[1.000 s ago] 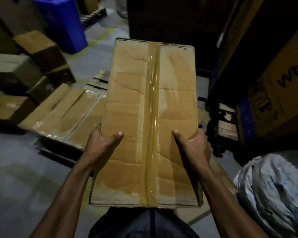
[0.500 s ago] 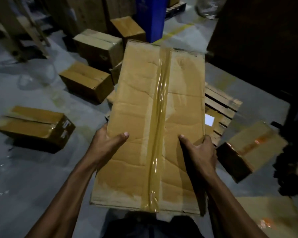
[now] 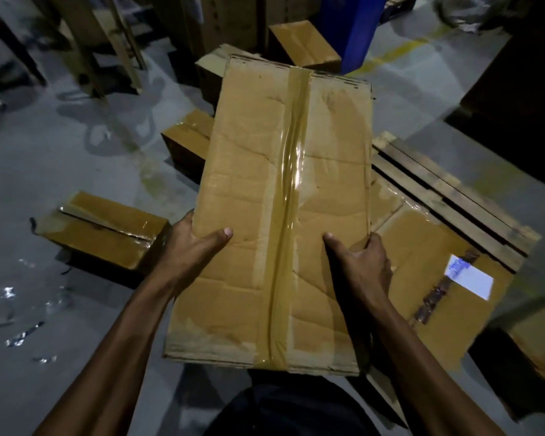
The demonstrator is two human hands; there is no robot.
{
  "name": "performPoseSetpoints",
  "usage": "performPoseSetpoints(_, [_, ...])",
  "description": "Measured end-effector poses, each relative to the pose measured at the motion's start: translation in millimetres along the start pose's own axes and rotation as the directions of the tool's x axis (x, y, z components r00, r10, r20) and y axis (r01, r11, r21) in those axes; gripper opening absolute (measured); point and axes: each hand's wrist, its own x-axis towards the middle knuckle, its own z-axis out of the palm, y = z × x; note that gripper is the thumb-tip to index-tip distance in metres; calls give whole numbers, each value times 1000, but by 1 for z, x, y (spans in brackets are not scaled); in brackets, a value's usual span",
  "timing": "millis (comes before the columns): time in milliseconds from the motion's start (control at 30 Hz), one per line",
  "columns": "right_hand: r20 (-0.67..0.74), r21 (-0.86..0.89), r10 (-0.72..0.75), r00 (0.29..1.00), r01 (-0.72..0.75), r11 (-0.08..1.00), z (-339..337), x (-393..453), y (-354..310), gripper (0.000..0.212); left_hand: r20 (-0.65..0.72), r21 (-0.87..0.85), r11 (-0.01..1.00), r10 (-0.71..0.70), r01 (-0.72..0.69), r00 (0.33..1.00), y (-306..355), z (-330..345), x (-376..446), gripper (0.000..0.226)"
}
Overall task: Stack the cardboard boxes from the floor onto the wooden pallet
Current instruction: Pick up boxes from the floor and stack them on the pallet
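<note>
so I've got this long cardboard box (image 3: 283, 199) up in both hands, filling the middle of the frame; it's taped down the centre seam with shiny brown tape (image 3: 291, 190) and the top is pretty creased; my left hand (image 3: 191, 250) grips the left edge, thumb lying flat on the top face and the fingers wrapped under where I can't see them; my right hand (image 3: 361, 262) does the same on the right edge, thumb on top, fingers curled over the side; so both hands are clamped on the box, not spread.

the wooden pallet (image 3: 453, 196) is at the right of the frame, its slats showing past the box's right edge; there's already a flat box with a white label (image 3: 434, 278) lying on it at lower right, partly tucked behind my right arm; can't tell if the carried box touches it.

still on the grey floor (image 3: 60, 158): a box with a lifted flap (image 3: 104, 231) at centre left, another box (image 3: 186, 143) peeking out just left of the one I'm carrying, and one more (image 3: 302, 45) at the top centre next to a blue bin (image 3: 356, 29); some wooden frames (image 3: 107, 48) stand in the upper left; everything's dim.
</note>
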Motion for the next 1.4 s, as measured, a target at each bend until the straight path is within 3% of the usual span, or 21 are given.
performPoseSetpoints(133, [30, 20, 27, 999, -27, 999, 58, 66, -62, 97, -1, 37, 999, -4, 4, 1000, 22, -35, 103, 67])
performPoseSetpoints(333, [37, 20, 31, 999, -32, 999, 111, 136, -148, 85, 25, 32, 999, 15, -16, 1000, 58, -77, 217, 60])
performPoseSetpoints(633, [-129, 19, 105, 986, -104, 994, 201, 235, -220, 77, 240, -34, 999, 44, -37, 970, 72, -101, 410, 61])
performPoseSetpoints(733, [-201, 32, 148, 968, -145, 989, 235, 268, -244, 75, 340, -27, 999, 34, -27, 940, 77, -109, 488, 74])
performPoseSetpoints(900, [-294, 72, 243, 925, -232, 970, 275, 309, -297, 76, 501, 11, 999, 33, -44, 865, 109, -123, 598, 70])
performPoseSetpoints(1133, [-403, 151, 335, 851, -300, 942, 293, 355, -337, 78, 609, 53, 991, 63, -120, 791, 156, -98, 690, 67])
performPoseSetpoints(1400, [-483, 214, 422, 767, -363, 907, 273, 434, -334, 73, 675, 93, 985, 45, -146, 736, 183, -16, 760, 40])
